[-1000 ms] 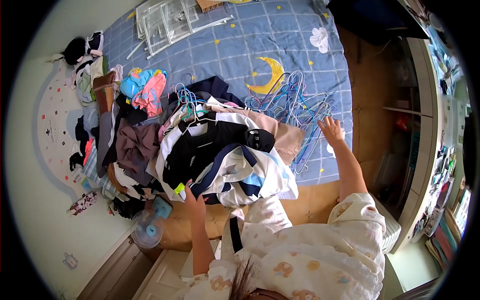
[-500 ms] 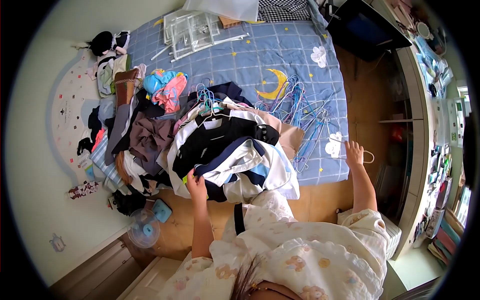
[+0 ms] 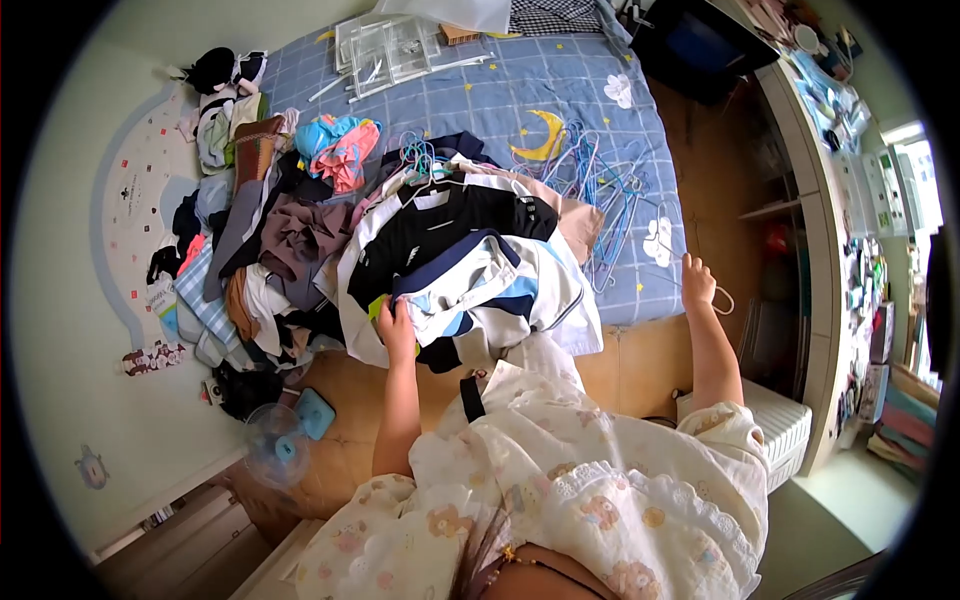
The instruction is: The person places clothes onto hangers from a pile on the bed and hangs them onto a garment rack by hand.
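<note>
My left hand (image 3: 397, 328) is closed on the edge of a white, navy and light-blue jacket (image 3: 470, 285), which lies at the bed's near edge. Out to the right, my right hand (image 3: 698, 283) grips a pale clothes hanger (image 3: 724, 300), held just off the side of the bed. Under the jacket spreads a black-and-white top (image 3: 450, 225) on a hanger, its hook beside several other hanger hooks (image 3: 418, 155). A tangle of blue and purple hangers (image 3: 600, 190) lies on the bed between the clothes and my right hand.
A large heap of clothes (image 3: 300, 235) covers the bed's left side. White rack parts (image 3: 390, 60) lie at the far end of the blue checked bed (image 3: 480, 100). A small fan (image 3: 280, 448) stands on the floor at left, a white case (image 3: 765, 430) at right. Shelving (image 3: 815, 250) lines the right.
The view has shifted slightly, so the bed sits higher in the picture. Both hands keep their hold, the left on the jacket and the right on the hanger.
</note>
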Tool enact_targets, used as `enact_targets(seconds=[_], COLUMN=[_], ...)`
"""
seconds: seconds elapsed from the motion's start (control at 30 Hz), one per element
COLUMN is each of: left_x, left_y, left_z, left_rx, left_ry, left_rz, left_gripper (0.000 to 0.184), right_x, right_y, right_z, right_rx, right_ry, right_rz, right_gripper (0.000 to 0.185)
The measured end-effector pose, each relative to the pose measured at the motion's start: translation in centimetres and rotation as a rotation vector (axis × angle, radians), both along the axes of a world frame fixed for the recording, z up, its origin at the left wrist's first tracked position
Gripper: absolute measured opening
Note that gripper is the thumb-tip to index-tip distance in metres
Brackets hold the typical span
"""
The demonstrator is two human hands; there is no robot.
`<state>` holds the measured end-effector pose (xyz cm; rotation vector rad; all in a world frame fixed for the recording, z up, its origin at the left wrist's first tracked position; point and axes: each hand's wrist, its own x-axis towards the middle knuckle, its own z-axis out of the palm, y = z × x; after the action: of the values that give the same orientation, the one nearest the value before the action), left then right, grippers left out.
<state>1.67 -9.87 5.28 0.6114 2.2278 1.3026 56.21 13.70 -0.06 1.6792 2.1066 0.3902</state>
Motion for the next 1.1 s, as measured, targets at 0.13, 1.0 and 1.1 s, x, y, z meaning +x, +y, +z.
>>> enact_targets(seconds=[0.13, 1.0, 1.1], left_x=[-0.1, -1.2, -1.2], left_y=[-2.2, -3.5, -2.4], left_z=[0.6, 0.6, 1.1], left_rx=[0.074, 0.107, 0.058], left_ry=[-0.019, -0.016, -0.01], left_rz=[0.016, 0.015, -0.052], left_gripper=[0.032, 0.028, 0.03], right_x=[-0.1, -2.8, -2.1], right_y=[-4.8, -6.4, -4.5], right_z=[-1.9, -4.6, -3.8], right_rx=[0.067, -0.025, -0.053], right_ry=[0.154, 0.363, 0.267], right_rz=[-0.302, -0.789, -0.759], right_gripper=[0.028, 0.062, 0.052])
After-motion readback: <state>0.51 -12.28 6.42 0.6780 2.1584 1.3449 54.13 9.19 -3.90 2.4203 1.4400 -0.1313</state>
